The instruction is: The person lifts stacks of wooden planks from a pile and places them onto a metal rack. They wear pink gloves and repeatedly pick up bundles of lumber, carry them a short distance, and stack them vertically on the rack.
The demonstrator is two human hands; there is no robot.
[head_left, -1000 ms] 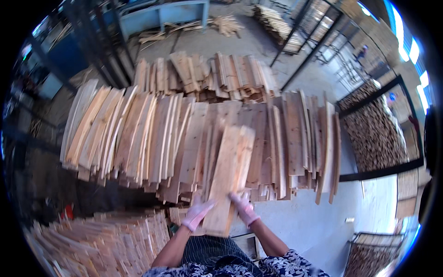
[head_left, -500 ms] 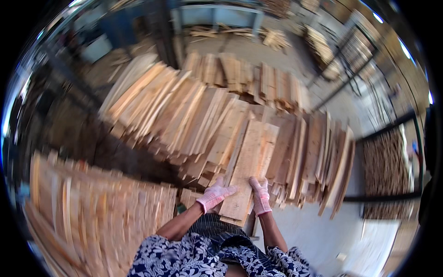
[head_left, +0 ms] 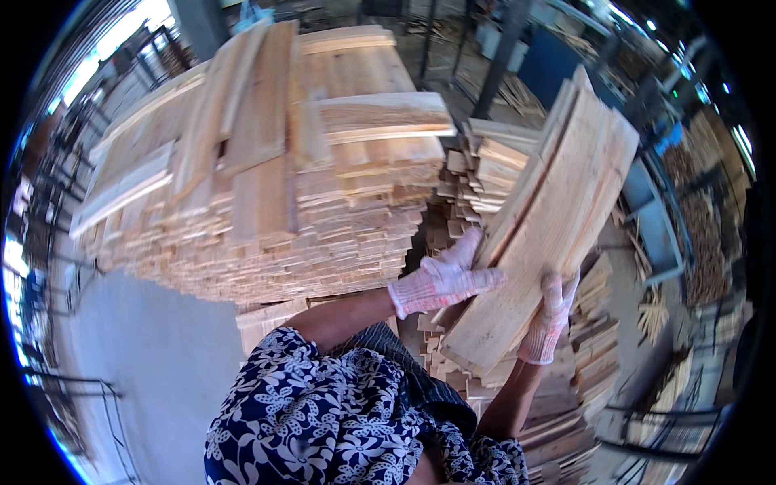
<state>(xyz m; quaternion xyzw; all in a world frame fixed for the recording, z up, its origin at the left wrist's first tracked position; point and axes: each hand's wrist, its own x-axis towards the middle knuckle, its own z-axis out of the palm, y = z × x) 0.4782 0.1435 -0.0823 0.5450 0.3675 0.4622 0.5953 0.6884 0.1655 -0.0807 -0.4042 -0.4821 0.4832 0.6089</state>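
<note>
Several long wooden boards are held together, raised and slanting up to the right in front of me. My left hand, in a white and pink knitted glove, grips their left edge with the thumb over the top face. On the right edge, my gloved right hand is closed with its thumb on the upper board; its other fingers are hidden beneath. A large stack of boards stands to my left, with loose boards lying lengthwise on its top.
More boards are heaped below and right of my hands. A smaller pile stands behind the held boards. Dark metal posts rise at the back. A blue metal frame is at the far right, and grey floor lies at left.
My view has swung left toward the large stack. The boards, lying near the heap before, are now lifted in both hands and carried along with the turn.
</note>
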